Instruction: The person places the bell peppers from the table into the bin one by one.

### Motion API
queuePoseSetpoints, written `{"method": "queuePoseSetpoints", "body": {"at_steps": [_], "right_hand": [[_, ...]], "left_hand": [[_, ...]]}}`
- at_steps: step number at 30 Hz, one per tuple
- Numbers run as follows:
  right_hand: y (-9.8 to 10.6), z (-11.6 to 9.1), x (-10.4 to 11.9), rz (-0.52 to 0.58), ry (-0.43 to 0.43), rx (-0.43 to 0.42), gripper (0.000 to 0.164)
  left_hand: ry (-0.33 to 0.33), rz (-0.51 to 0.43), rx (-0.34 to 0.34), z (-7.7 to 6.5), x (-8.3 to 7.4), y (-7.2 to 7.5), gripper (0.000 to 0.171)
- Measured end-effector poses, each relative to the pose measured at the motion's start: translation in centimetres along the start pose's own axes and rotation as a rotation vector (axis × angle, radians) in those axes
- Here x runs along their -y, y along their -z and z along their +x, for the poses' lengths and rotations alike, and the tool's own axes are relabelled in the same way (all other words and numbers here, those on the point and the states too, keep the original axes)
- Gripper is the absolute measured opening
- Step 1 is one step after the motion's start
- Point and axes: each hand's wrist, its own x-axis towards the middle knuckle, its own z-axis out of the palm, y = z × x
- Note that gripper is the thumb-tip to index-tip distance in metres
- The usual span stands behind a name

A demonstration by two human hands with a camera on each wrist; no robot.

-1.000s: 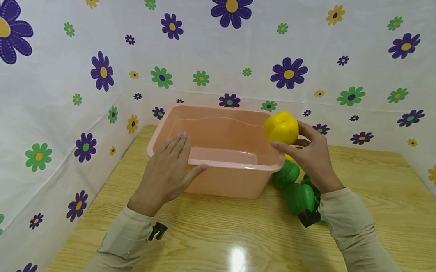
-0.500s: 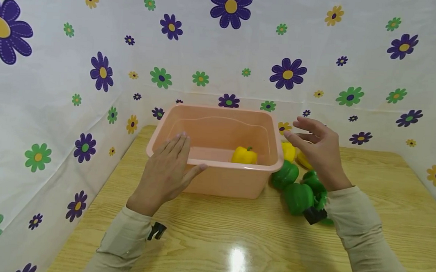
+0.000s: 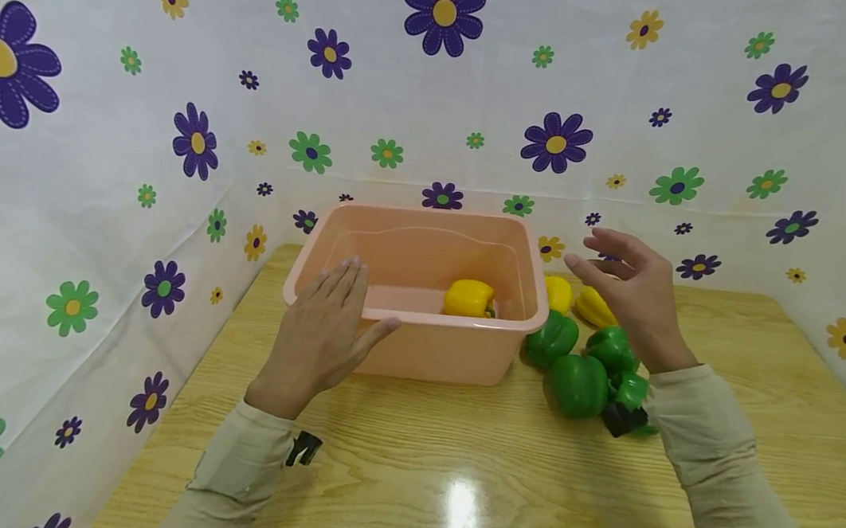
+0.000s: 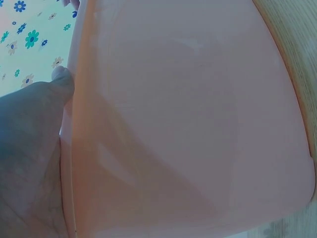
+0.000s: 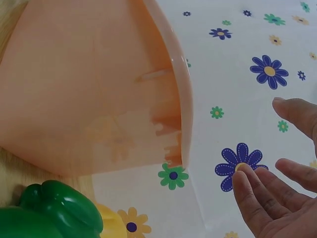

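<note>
A pink plastic tub [image 3: 426,348] stands on the table, with one yellow bell pepper [image 3: 467,298] lying on its side inside, near the right end. My left hand [image 3: 322,330] rests with straight fingers over the tub's front left rim; the left wrist view shows the thumb [image 4: 62,79] along that rim. To the right of the tub, my right hand [image 3: 633,295] hovers in the air, fingers loosely bent and holding nothing. Below it lie several green bell peppers [image 3: 578,386] and two yellow ones, of which the nearer-to-tub yellow pepper [image 3: 558,293] is partly hidden.
The wooden table [image 3: 398,462] reaches a white flowered cloth [image 3: 404,80] at the back and left. Another yellow pepper [image 3: 595,307] sits under the right hand. Black wrist mounts [image 3: 304,449] hang from both sleeves.
The right hand has let go of the yellow pepper, which dropped into the tub and rolled onto its side. That hand has drawn back to the right. The left hand stays put.
</note>
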Motion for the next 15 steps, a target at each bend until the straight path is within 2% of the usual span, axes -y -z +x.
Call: {"method": "queuePoseSetpoints", "body": {"at_steps": [15], "right_hand": [[3.2,-0.5,-1.9,-0.125,-0.035,-0.031,0.065]], "left_hand": [[0.002,-0.007,-0.012,0.0,0.0,-0.1,0.089]]}}
